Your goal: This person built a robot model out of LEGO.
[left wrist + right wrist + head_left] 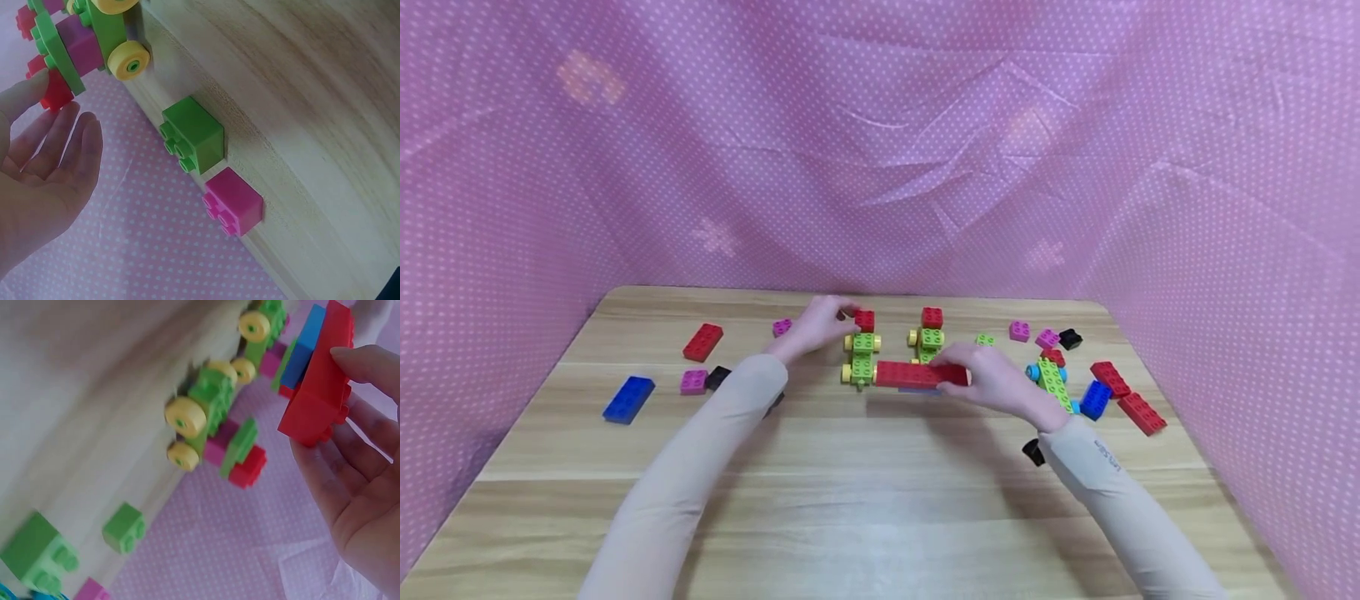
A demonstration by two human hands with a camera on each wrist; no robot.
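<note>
My right hand (992,379) pinches a long red brick (916,374) by its right end, thumb on top and fingers beneath; a blue brick (306,345) is stuck to it. It hangs just in front of two green wheeled carts. The left cart (861,357) has yellow wheels (185,415) and a red brick (864,320) on top. My left hand (817,323) reaches that red brick (56,94) with straight fingers, the fingertips touching its side. The right cart (929,340) also carries a red brick (932,317).
Loose bricks lie on the wooden table (850,500): red (703,342), blue (628,399), pink (693,382) and black (718,377) at left; a small green brick (190,134), pink bricks (1019,331), a green and blue model (1054,382) and red bricks (1141,412) at right. Pink dotted cloth (880,150) surrounds the table.
</note>
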